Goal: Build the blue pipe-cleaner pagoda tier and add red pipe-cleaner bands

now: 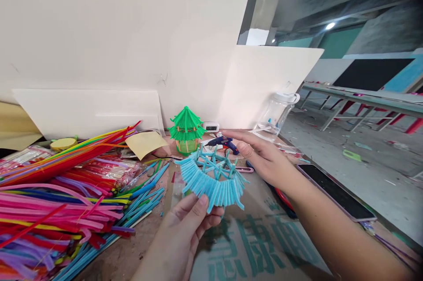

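Observation:
My left hand [194,223] grips a light-blue pipe-cleaner roof [214,184] by its near lower edge. Short strands fan out around its rim, and a lattice of upright and crossing pieces fills its top. My right hand [264,157] reaches over the table with fingers stretched out, nothing visible in them. Just beyond its fingertips lies a dark-blue glue gun [224,142]; whether they touch I cannot tell. Behind the roof stands a small green pipe-cleaner pavilion [187,131] with a tiered pointed roof.
Bundles of coloured pipe cleaners [59,210] cover the left side. A yellow paper piece [145,143], a small digital clock [210,127] and a clear plastic jug [277,113] stand or lie farther back. A phone [337,190] lies at right. White boards [115,43] rise behind.

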The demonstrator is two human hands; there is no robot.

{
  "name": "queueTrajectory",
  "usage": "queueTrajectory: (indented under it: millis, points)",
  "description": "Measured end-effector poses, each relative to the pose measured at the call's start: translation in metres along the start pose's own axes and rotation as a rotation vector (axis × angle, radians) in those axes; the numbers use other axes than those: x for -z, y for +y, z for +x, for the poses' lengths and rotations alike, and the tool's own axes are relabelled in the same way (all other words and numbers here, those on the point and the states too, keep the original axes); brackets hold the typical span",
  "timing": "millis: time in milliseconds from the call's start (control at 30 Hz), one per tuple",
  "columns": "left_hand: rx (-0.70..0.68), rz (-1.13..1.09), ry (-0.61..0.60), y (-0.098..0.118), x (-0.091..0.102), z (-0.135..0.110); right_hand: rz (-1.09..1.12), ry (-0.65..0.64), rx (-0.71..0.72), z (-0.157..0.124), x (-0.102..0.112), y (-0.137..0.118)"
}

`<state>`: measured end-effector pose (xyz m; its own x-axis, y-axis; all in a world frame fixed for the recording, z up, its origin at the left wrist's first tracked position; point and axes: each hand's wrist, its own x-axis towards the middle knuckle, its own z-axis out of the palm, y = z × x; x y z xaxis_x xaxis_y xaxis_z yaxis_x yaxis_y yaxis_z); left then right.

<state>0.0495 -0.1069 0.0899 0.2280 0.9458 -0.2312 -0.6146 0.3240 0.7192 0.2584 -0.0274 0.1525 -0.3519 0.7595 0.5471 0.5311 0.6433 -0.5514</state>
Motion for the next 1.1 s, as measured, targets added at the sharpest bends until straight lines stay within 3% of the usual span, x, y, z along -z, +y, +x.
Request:
queueTrajectory:
  millis: [133,233,300,367,533,733,1000,1100]
  points:
    - [-0.023,-0.005,0.018,-0.005,0.001,0.004,-0.017,-0.051,-0.066,-0.002,0.003,0.013]
    - [-0.125,-0.013,0.021,-0.014,0.002,0.011,-0.02,-0.242,-0.115,-0.003,0.006,0.029]
    - [-0.191,0.04,-0.03,-0.022,0.006,0.015,0.086,-0.407,-0.157,-0.004,0.004,0.039]
    - [-0.164,0.132,-0.114,-0.03,0.011,0.018,0.216,-0.483,-0.188,-0.005,-0.003,0.045]
    - [-0.046,0.35,-0.214,-0.038,0.022,0.014,0.356,-0.402,-0.299,-0.004,-0.024,0.045]
    - [-0.073,0.511,-0.24,-0.036,0.025,0.012,0.415,-0.446,-0.417,-0.004,-0.031,0.049]
    - [-0.138,0.741,-0.396,-0.036,0.032,0.019,0.349,-0.431,-0.546,-0.008,-0.036,0.059]
    - [-0.164,0.763,-0.413,-0.035,0.032,0.018,0.447,-0.419,-0.597,-0.009,-0.042,0.064]
